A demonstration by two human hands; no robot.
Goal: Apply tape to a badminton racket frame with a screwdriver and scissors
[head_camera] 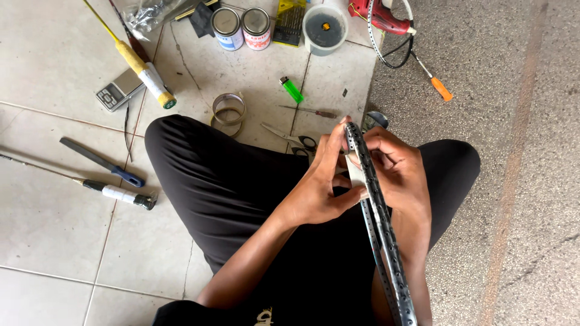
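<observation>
Racket frame is being taped (white strip), left hand and right hand both clamping it, needing firm pressing next.

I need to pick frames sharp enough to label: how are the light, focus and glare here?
Head view: soft, even daylight with faint shadows; both hands, left hand and right hand, and the racket frame look sharp; mild glare on the two tins; slight wide-angle stretch at edges.

Dark perforated racket frame, edge-on, gripped over lap
</observation>
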